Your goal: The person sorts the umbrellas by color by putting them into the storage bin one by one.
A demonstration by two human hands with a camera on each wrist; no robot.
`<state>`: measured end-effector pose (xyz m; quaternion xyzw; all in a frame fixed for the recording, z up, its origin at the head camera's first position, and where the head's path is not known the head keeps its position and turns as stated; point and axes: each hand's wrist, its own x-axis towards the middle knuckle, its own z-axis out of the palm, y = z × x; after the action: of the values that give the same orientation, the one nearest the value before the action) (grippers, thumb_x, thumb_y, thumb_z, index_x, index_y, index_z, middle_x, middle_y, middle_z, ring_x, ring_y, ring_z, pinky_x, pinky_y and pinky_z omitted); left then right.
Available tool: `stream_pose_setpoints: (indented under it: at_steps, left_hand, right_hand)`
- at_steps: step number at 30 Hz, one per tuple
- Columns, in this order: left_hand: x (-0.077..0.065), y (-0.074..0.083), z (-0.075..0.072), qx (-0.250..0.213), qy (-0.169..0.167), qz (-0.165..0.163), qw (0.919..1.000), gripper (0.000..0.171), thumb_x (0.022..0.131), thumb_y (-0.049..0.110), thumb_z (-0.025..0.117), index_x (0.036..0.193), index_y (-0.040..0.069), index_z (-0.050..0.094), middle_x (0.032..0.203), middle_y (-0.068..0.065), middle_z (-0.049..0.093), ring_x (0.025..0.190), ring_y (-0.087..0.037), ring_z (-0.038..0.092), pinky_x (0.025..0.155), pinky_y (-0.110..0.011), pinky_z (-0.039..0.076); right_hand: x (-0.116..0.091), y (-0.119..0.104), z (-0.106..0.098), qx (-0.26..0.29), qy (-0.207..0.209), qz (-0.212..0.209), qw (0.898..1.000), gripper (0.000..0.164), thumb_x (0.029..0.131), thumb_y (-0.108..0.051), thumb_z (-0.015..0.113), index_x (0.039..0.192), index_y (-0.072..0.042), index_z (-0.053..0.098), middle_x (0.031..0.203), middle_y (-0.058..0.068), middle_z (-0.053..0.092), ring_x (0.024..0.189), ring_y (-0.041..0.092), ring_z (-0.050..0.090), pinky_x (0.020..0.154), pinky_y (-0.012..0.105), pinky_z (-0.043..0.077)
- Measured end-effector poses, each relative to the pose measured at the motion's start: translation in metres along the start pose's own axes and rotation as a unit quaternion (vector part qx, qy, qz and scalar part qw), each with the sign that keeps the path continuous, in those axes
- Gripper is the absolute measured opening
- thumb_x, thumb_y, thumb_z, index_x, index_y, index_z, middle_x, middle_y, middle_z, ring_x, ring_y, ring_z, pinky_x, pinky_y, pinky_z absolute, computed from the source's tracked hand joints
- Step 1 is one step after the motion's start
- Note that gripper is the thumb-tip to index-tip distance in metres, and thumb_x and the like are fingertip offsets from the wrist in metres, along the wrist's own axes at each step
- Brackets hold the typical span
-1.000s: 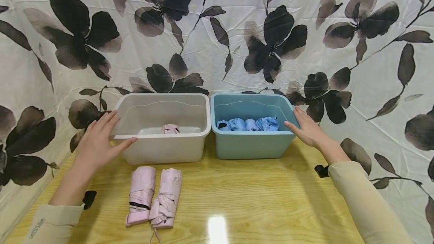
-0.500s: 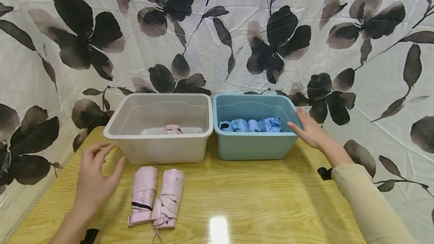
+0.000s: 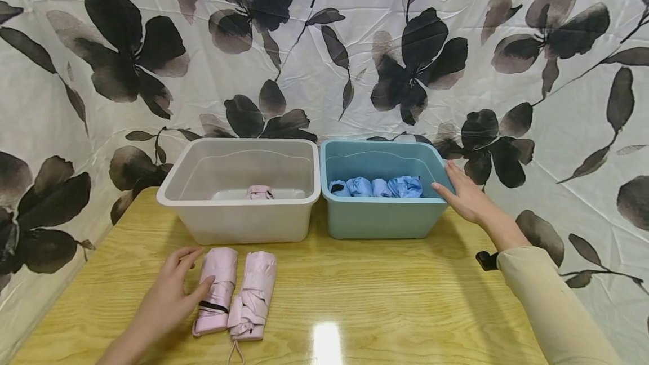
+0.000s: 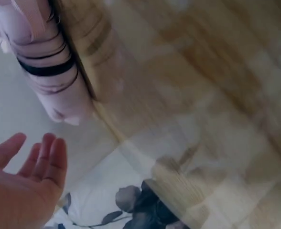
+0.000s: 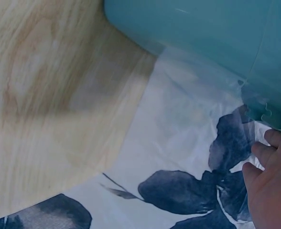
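Two folded pink umbrellas lie side by side on the table: the left umbrella (image 3: 218, 286) has a black band, and the right umbrella (image 3: 253, 294) has a cord loop. Beside the left one is my left hand (image 3: 167, 292), fingers loosely bent and thumb apart; in the left wrist view the hand (image 4: 30, 186) shows a gap to the umbrella (image 4: 54, 67). My right hand (image 3: 466, 196) rests with extended fingers on the right rim of the blue bin (image 3: 380, 218). Inside that bin sit several blue fabric bundles (image 3: 360, 187).
A light grey bin (image 3: 248, 224) stands to the left of the blue one, with one pink bundle (image 3: 260, 192) in it, partly hidden by the front wall. Behind both bins hangs a floral curtain (image 3: 324, 94). The wooden table (image 3: 385, 292) reaches toward me.
My left hand has left the grey bin's left rim and come down and right to the left pink umbrella. My right hand stays on the blue bin's rim.
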<state>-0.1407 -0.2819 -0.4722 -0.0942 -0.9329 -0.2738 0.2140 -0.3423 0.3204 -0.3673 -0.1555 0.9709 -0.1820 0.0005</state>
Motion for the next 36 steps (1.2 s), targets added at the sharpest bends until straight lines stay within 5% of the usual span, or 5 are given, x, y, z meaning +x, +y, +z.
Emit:
stream_pose_setpoints:
  at_steps: [2, 8, 21, 28, 36]
  left_hand:
    - [-0.001, 0.001, 0.003, -0.001, -0.036, -0.012, 0.9993, 0.063, 0.089, 0.021, 0.082, 0.142, -0.003, 0.056, 0.139, -0.022, 0.049, 0.120, -0.041, 0.054, 0.090, -0.065, 0.051]
    - [0.001, 0.000, 0.008, -0.005, -0.106, -0.028, 0.9939, 0.075, 0.095, 0.034, 0.077, 0.150, -0.007, 0.047, 0.145, -0.027, 0.046, 0.132, -0.048, 0.045, 0.101, -0.070, 0.044]
    - [0.018, -0.011, 0.014, -0.006, -0.178, -0.047, 0.9828, 0.098, 0.088, 0.048, 0.080, 0.152, -0.013, 0.038, 0.146, -0.039, 0.039, 0.132, -0.060, 0.043, 0.100, -0.074, 0.044]
    - [0.025, -0.014, 0.015, -0.020, -0.198, -0.064, 0.9779, 0.104, 0.085, 0.049, 0.083, 0.152, -0.015, 0.036, 0.143, -0.040, 0.040, 0.129, -0.061, 0.046, 0.099, -0.073, 0.045]
    - [0.027, -0.013, 0.016, -0.044, -0.173, -0.066, 0.9818, 0.098, 0.080, 0.038, 0.090, 0.149, -0.013, 0.042, 0.138, -0.035, 0.045, 0.119, -0.052, 0.057, 0.097, -0.066, 0.050]
  right_hand:
    - [0.000, 0.001, 0.000, 0.003, -0.001, 0.001, 1.000, 0.088, 0.109, -0.058, 0.036, 0.165, 0.002, 0.003, 0.173, 0.022, -0.005, 0.157, 0.050, 0.001, 0.122, 0.072, 0.007]
    - [0.002, 0.002, 0.001, 0.007, 0.004, 0.000, 1.000, 0.088, 0.109, -0.058, 0.036, 0.165, 0.001, 0.003, 0.173, 0.022, -0.005, 0.157, 0.049, 0.000, 0.122, 0.071, 0.007]
    - [0.002, 0.004, 0.002, 0.012, 0.008, 0.007, 1.000, 0.088, 0.109, -0.058, 0.035, 0.166, -0.001, 0.001, 0.173, 0.021, -0.005, 0.158, 0.048, 0.001, 0.122, 0.071, 0.007]
    - [0.002, 0.005, 0.003, 0.013, 0.012, 0.006, 1.000, 0.087, 0.109, -0.058, 0.036, 0.166, -0.001, 0.002, 0.174, 0.020, -0.005, 0.158, 0.048, 0.002, 0.122, 0.072, 0.008]
    - [0.004, 0.006, 0.005, 0.017, 0.014, 0.008, 1.000, 0.088, 0.109, -0.059, 0.035, 0.166, -0.001, 0.002, 0.174, 0.020, -0.004, 0.158, 0.048, 0.002, 0.122, 0.072, 0.008]
